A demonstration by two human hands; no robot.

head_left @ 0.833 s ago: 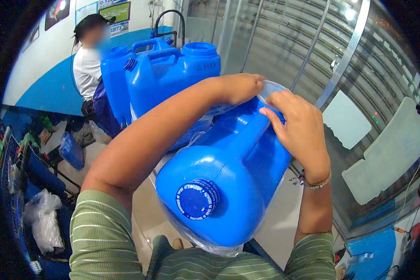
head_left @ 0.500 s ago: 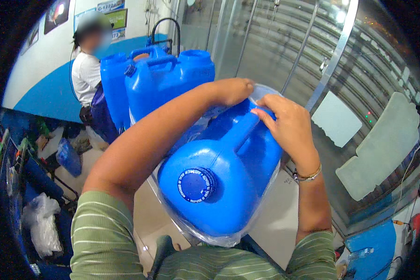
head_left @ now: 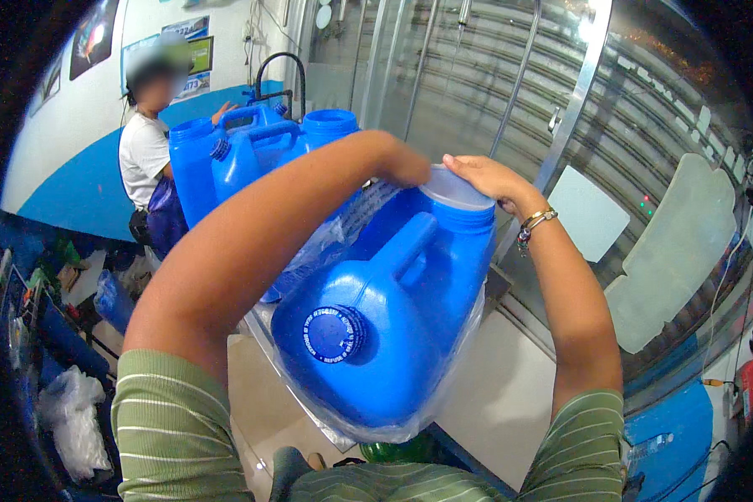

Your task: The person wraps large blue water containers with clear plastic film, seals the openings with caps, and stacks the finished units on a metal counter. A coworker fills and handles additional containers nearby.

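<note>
A blue plastic jerrycan (head_left: 427, 335) lies before me in clear plastic wrapping, with a round blue cap (head_left: 333, 335) at its near end and a moulded handle. A translucent white lid (head_left: 458, 189) sits over its wide far mouth. My right hand (head_left: 489, 180) grips this lid, thumb on top near the rim and fingers curled round the far side. My left hand (head_left: 402, 163) is beside the lid's left edge, blurred, with its fingertips not clearly visible.
More blue jerrycans (head_left: 251, 159) stand behind, near a black tap (head_left: 278, 57). A co-worker (head_left: 142, 151) stands at the back left. A glass front (head_left: 510, 75) with shutter behind runs along the right. Plastic bags (head_left: 75, 418) lie at lower left.
My right hand has moved from near the handle to round the lid's far side, uncovering more of the lid and mouth. My left hand has shifted left. The co-worker's hand has appeared, raised.
</note>
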